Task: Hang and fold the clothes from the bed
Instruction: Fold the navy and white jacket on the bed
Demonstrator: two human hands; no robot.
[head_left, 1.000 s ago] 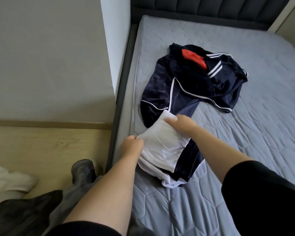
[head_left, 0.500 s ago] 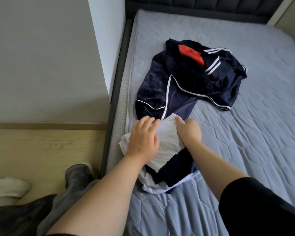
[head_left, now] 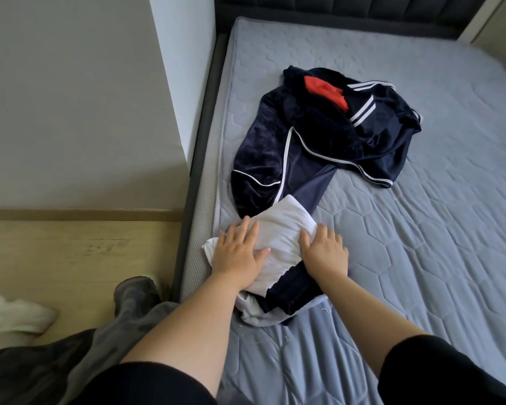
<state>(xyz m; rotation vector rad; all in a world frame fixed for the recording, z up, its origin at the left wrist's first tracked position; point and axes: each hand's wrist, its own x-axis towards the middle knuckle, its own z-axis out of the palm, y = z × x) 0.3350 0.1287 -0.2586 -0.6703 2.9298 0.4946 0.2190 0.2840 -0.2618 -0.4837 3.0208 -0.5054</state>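
A folded white garment [head_left: 281,229] lies on the near left part of the grey mattress [head_left: 421,258], on top of navy clothing. My left hand [head_left: 237,254] lies flat on its left side with the fingers spread. My right hand [head_left: 324,252] presses flat on its right edge. A heap of navy clothes with white piping [head_left: 319,141] spreads behind it, with a red patch [head_left: 324,90] showing near the top. A navy and white piece [head_left: 289,299] sticks out under the white garment toward me.
A grey wall corner [head_left: 173,112] stands left of the dark bed frame [head_left: 193,200]. Wooden floor [head_left: 70,252] lies to the left, with grey and white clothes [head_left: 27,331] piled on it. A dark padded headboard [head_left: 362,10] runs along the far end.
Both hands have let go of the white garment's edges and now lie flat on top of it. The garment is folded smaller than before.
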